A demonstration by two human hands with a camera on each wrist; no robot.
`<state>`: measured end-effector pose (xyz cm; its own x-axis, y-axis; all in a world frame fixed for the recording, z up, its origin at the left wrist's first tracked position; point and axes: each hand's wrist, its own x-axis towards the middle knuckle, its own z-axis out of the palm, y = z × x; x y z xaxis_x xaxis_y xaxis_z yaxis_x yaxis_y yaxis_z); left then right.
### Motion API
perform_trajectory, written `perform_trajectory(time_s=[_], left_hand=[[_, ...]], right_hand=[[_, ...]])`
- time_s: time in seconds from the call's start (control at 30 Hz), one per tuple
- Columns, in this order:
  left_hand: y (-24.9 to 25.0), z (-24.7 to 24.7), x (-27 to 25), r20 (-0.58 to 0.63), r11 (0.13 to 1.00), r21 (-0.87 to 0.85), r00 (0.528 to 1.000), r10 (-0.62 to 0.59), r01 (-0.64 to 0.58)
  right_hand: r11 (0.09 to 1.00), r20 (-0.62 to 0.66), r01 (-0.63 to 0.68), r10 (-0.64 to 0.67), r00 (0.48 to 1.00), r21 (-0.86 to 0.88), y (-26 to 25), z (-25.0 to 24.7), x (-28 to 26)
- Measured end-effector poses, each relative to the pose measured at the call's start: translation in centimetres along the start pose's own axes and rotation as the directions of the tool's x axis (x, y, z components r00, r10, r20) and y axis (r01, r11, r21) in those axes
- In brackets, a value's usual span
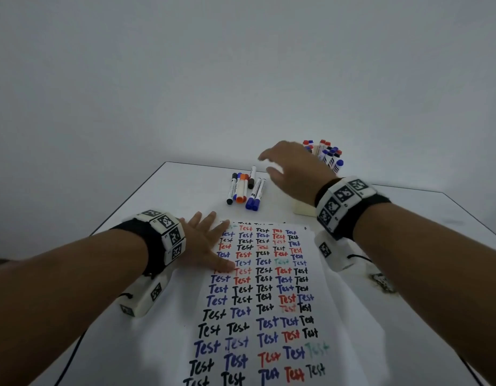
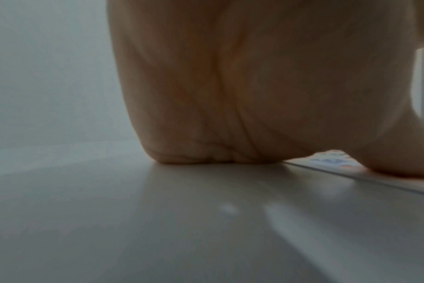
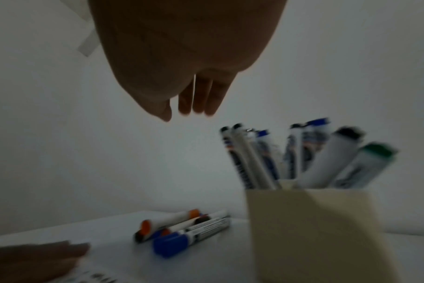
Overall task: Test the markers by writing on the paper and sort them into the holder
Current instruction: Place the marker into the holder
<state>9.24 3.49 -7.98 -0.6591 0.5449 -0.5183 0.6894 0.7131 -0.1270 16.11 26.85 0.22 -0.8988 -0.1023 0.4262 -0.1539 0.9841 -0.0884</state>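
A white paper (image 1: 265, 307) covered with rows of "Test" in black, blue, red and green lies in front of me. My left hand (image 1: 206, 242) lies flat on its upper left corner, fingers spread; in the left wrist view only the palm (image 2: 230, 95) shows, resting on the table. My right hand (image 1: 292, 169) hovers empty in the air, fingers loosely extended, between the loose markers (image 1: 245, 189) and the cream holder (image 1: 305, 208). The holder (image 3: 315, 229) is full of upright markers (image 3: 303, 153). Loose markers (image 3: 182, 226) lie left of it.
The white table (image 1: 185, 190) ends at a dark edge just behind the loose markers, with a plain wall beyond. A black cable (image 1: 71, 355) runs off the near left of the table.
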Motion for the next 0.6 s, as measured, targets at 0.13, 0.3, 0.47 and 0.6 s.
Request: perform_trajectory(time_s=[0.13, 0.3, 0.47, 0.6], left_hand=[[-0.1, -0.1, 0.0, -0.003, 1.0, -0.008, 1.0, 0.003, -0.003], [-0.2, 0.1, 0.1, -0.012, 1.0, -0.018, 1.0, 0.012, -0.012], [-0.3, 0.1, 0.1, -0.011, 0.999, -0.025, 1.0, 0.019, -0.019], [-0.5, 0.1, 0.3, -0.012, 0.999, -0.028, 1.0, 0.024, -0.024]], right_hand=[[0.998, 0.216, 0.035, -0.025, 0.976, -0.044, -1.4, 3.1, 1.4], [0.983, 0.386, -0.001, 0.074, 0.919, -0.185, -1.9, 6.1, 2.7], [0.955, 0.423, 0.02, 0.113, 0.899, -0.297, -1.7, 7.6, 4.1], [0.938, 0.432, 0.063, 0.097, 0.897, -0.342, -2.4, 8.1, 5.2]])
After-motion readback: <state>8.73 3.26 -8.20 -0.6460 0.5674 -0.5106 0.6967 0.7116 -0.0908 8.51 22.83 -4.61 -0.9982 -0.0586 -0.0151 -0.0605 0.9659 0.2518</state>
